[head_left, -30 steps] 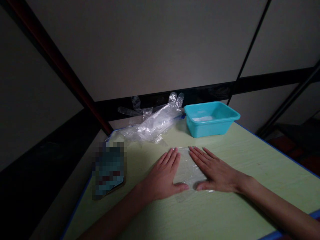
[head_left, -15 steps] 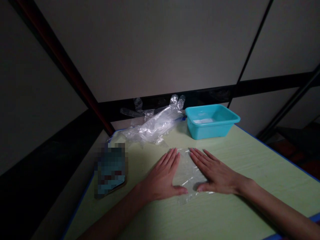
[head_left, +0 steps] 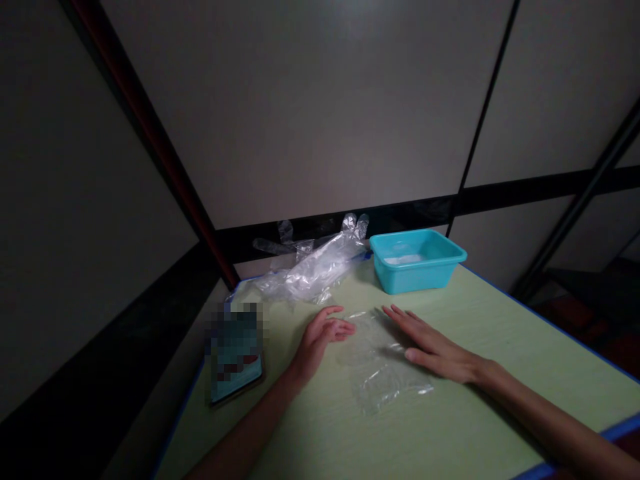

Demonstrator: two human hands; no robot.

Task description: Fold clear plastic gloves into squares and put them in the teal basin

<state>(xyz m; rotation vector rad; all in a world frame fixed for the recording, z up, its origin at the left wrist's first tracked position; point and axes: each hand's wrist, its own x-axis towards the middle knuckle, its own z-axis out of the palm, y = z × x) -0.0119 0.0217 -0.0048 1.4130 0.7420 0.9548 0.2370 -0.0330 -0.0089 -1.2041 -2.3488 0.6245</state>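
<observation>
A clear plastic sheet or bag [head_left: 380, 373] lies flat on the pale green table [head_left: 475, 413]. My right hand [head_left: 430, 343] rests palm down on the sheet's right side, fingers stretched out. My left hand [head_left: 320, 340] is lifted at the sheet's left edge, turned on its side with fingers loosely curled and apart, holding nothing that I can see.
A turquoise plastic tub [head_left: 417, 260] stands at the back of the table. A heap of clear plastic gloves [head_left: 313, 267] lies left of it. A phone [head_left: 235, 353] sits at the table's left edge. Grey wall panels rise behind.
My left hand has lifted off the sheet and shifted left, curling its fingers. My right hand has slid slightly right. The camera has tilted, so the table sits lower in view.
</observation>
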